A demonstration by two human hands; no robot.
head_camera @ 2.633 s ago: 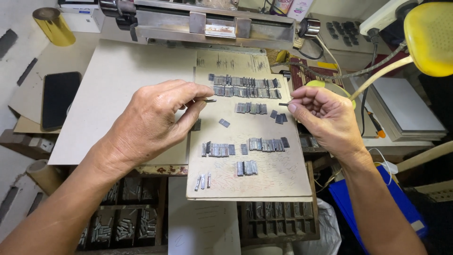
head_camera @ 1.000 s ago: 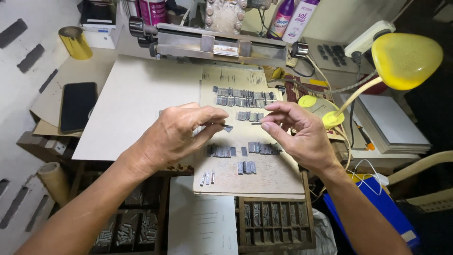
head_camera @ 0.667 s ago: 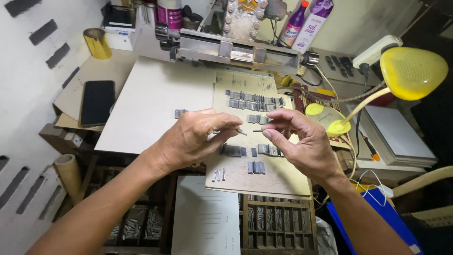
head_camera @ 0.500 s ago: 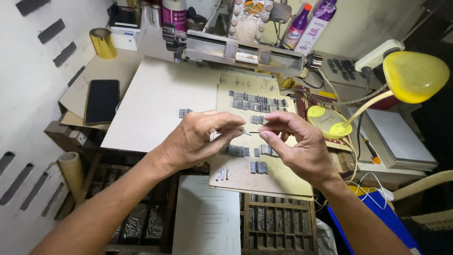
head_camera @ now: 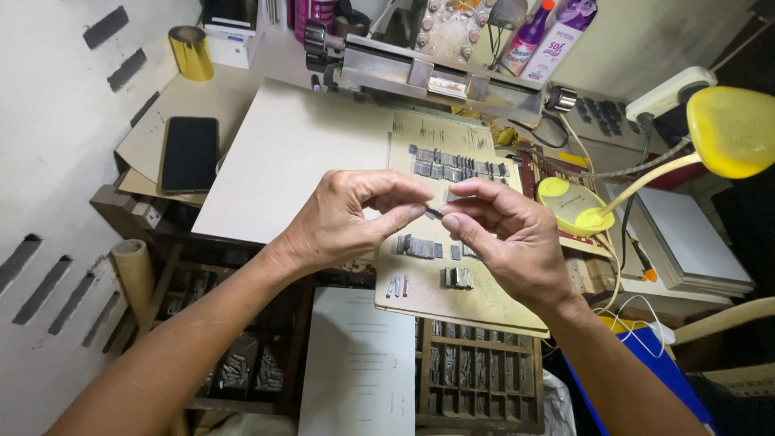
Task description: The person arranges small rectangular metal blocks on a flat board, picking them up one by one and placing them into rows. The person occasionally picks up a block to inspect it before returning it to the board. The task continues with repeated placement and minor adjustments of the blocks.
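Grey metal type piece (head_camera: 433, 212) — small, pinched

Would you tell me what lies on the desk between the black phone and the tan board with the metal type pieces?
In the head view, a large blank grey card sheet lies between the black phone and the tan board.

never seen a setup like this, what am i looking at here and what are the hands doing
There is one picture, from a camera worn on a person's head, looking down at their own bare hands over a cluttered workbench. The left hand and right hand meet, pinching one small metal block between their fingers. Below lies a tan board carrying rows of similar grey blocks. Beside it are a pale sheet of card, a black phone and a yellow desk lamp. A compartmented tray sits lower down.
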